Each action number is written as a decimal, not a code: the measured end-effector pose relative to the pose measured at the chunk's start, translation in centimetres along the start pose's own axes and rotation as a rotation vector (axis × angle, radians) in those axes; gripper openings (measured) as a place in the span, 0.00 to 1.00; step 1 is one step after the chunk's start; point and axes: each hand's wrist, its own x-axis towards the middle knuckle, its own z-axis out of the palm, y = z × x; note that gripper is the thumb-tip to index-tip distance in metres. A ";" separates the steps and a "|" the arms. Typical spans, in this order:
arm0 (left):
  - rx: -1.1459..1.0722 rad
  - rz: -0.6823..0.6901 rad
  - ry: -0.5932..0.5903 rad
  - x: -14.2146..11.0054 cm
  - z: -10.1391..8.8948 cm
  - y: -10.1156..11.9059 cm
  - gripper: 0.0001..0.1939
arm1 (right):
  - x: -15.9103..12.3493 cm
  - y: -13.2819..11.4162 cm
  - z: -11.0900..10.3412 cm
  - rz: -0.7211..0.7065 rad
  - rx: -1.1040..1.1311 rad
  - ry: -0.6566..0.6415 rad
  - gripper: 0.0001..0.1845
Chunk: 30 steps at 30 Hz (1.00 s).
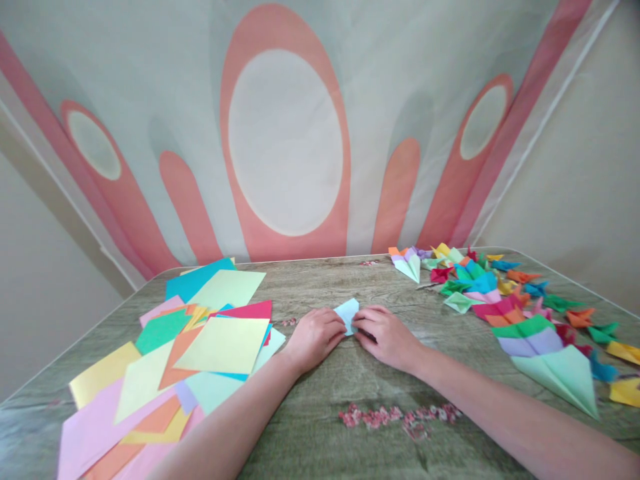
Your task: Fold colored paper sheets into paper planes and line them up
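A small light-blue piece of folded paper (347, 313) is held between my two hands over the middle of the table. My left hand (316, 339) grips its left edge, fingers closed and partly hiding it. On the other side, my right hand (384, 335) pinches the paper's right edge between thumb and fingers. The paper has angled corners at the top; its lower part is partly covered by my fingers.
Loose sheets of coloured paper (220, 345) lie in a spread pile on the left of the wood-patterned table (310, 427). Many folded paper shapes (560, 373), some like paper planes, cover the right side. A grey and pink printed backdrop (285, 140) rises behind the table.
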 end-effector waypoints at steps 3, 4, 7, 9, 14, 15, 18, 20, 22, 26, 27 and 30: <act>-0.036 -0.025 -0.015 0.1 0.1 0.1 0.11 | 0.0 0.3 0.1 0.034 0.050 0.018 0.05; -0.047 -0.041 -0.020 0.1 0.1 0.1 0.11 | 0.0 0.4 0.2 0.045 0.064 0.023 0.05; -0.079 -0.101 -0.026 0.1 0.2 0.1 0.12 | 0.1 0.6 0.4 0.068 0.099 0.032 0.04; -0.100 -0.130 -0.024 0.1 0.3 0.1 0.12 | 0.1 0.6 0.4 0.073 0.110 0.033 0.04; -0.130 -0.146 -0.027 0.0 0.3 0.0 0.13 | 0.2 0.5 0.1 0.072 0.111 0.040 0.05; -0.125 -0.148 -0.028 0.0 0.3 0.0 0.13 | 0.3 0.5 0.1 0.071 0.102 0.053 0.07; -0.095 -0.151 -0.029 0.0 0.4 0.1 0.10 | 0.6 0.7 0.2 0.031 0.060 0.065 0.15; -0.086 -0.155 -0.026 0.0 0.4 0.2 0.09 | 0.8 0.9 0.3 -0.010 0.046 0.044 0.19; -0.098 -0.170 -0.006 0.0 0.5 0.3 0.08 | 0.9 1.2 0.2 -0.041 0.062 0.019 0.21; -0.138 -0.205 0.045 0.0 0.8 0.2 0.12 | 0.8 1.7 -0.1 -0.071 0.115 -0.003 0.20; -0.139 -0.204 0.041 0.0 0.8 0.2 0.12 | 0.7 1.9 -0.3 -0.075 0.123 0.000 0.19; -0.124 -0.192 0.004 0.0 0.9 0.1 0.11 | 0.5 2.7 -0.6 -0.091 0.136 0.000 0.16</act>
